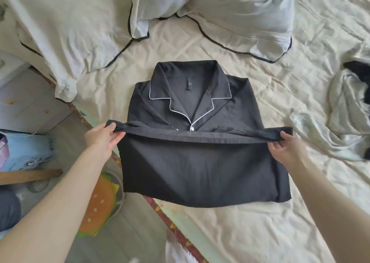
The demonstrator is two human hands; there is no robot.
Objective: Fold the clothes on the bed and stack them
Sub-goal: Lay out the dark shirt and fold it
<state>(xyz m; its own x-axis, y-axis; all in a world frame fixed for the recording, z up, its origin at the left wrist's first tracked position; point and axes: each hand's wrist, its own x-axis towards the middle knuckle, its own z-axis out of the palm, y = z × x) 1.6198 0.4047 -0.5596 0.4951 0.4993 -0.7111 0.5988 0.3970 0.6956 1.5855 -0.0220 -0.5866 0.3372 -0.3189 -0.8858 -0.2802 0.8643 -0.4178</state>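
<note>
Black collared pyjama shirt with white piping [200,142] lies on cream-sheeted bed [260,232], hem lifted between hands. Left hand [101,137] pinches hem's left corner; right hand [285,147] pinches right corner. Collar beyond both hands.

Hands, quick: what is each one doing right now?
Left hand: pinching the black shirt hem's left end.
Right hand: pinching the hem's right end.

Shirt [200,106] on bed [280,212]; pillows [230,8] behind it; crumpled clothes [344,106] to right.
</note>
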